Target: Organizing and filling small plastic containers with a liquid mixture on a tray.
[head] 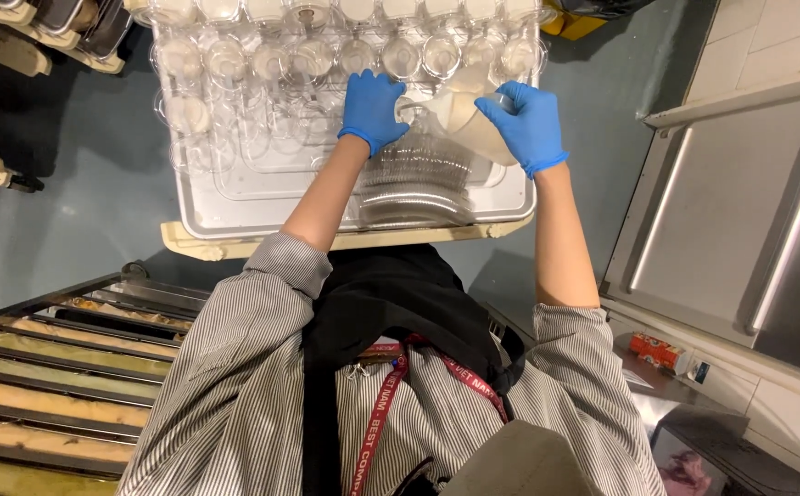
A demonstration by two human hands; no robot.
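Observation:
My right hand (526, 123), in a blue glove, grips a clear jug of beige liquid (466, 126), tilted with its spout toward the left. In a matching blue glove, my left hand (371, 107) holds a small clear cup (406, 111) right at that spout. Both hands hover over a metal tray (234, 213) packed with rows of small clear cups (271, 64), many holding beige liquid. A stack of clear lids (411, 188) lies on the tray below my hands.
A rack of trays with yellowish food (42, 377) stands at the lower left. A steel cabinet (749, 239) and counter with a small orange carton (659, 350) are at the right. More trays (42, 28) sit at the upper left.

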